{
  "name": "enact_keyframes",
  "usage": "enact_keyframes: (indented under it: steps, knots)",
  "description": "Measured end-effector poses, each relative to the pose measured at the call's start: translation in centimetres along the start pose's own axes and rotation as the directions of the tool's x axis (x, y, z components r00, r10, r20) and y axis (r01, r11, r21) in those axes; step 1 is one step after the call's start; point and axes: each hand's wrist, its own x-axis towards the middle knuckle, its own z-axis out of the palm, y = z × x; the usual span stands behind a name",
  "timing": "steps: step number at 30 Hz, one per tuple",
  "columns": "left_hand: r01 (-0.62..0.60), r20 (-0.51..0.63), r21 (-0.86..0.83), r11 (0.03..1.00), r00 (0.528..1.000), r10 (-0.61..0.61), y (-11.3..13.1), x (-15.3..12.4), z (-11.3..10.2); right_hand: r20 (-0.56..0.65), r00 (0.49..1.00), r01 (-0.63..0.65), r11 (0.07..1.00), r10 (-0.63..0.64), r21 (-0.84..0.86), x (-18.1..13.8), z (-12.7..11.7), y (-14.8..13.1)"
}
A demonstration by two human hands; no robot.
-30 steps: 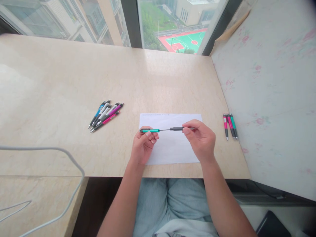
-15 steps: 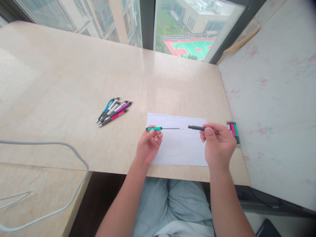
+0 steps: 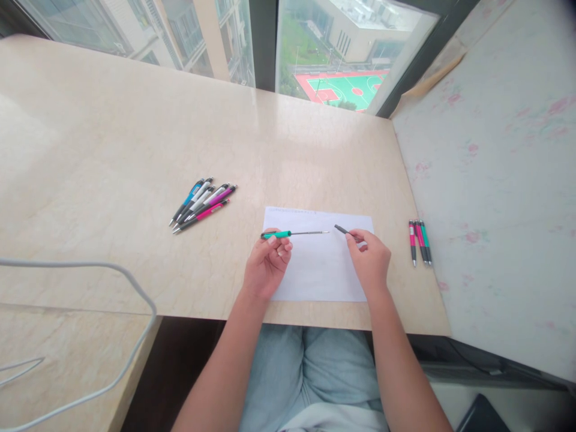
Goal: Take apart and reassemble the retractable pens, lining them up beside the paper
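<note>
Green plastic is seen in the left hand: the pen barrel is pinched there between thumb and fingers, the other fingers being curled. From its right end the thin refill is left bare, its tip pointed toward the right hand. By that hand a dark grip section is pinched between thumb and fingertips, its end tilted up to the left and held just apart from the refill's tip. Both pieces are held above a white sheet of paper, the barrel over its left edge, the grip section nearer its upper right corner. The sheet is laid close to the front edge of the desk. Left of the sheet, well back from the same edge, a fan of pens in blue, silver, purple and pink is spread, all tips being turned to the front left. Near the desk's right edge, beside the flowered wall panel, three pens, two pink and one green, are set side by side, tips frontward.
</note>
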Motion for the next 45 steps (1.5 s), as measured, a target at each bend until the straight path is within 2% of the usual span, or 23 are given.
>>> enact_keyframes:
  steps: [4, 9, 16, 22, 27, 32, 45]
  knots:
    - [0.02, -0.017, -0.001, 1.0, 1.0, -0.02, 0.0, 0.0, 0.1, -0.041, 0.997, 0.059, 0.98, -0.068, -0.188, 0.1, 0.7, 0.1]
    - [0.062, -0.03, -0.052, 0.997, 0.998, -0.064, 0.0, -0.1, 0.4, 0.006, 0.999, 0.034, 0.95, -0.034, -0.309, 0.1, 0.9, 0.0]
    - [0.077, -0.025, -0.072, 0.994, 0.997, -0.079, -0.1, 0.0, 0.4, 0.006, 1.0, 0.02, 0.949, -0.019, -0.315, -0.1, 1.1, -0.1]
    - [0.076, -0.034, -0.093, 0.993, 0.996, -0.079, -0.2, 0.0, 0.3, 0.04, 0.998, 0.058, 0.952, -0.049, -0.301, -0.1, 1.3, -0.4]
    - [0.072, -0.013, -0.1, 0.992, 0.997, -0.074, -0.1, 0.0, 0.4, -0.014, 1.0, -0.005, 0.939, 0.0, -0.345, 0.6, 1.2, -0.4]
    - [0.072, -0.009, -0.111, 0.991, 0.997, -0.073, -0.1, 0.0, 0.5, -0.006, 0.998, -0.062, 0.928, 0.065, -0.369, 0.8, 1.4, -0.4]
    - [0.071, 0.008, -0.108, 0.992, 0.997, -0.07, -0.2, 0.1, 0.3, 0.01, 0.998, -0.062, 0.931, 0.07, -0.359, 0.7, 1.4, -0.5]
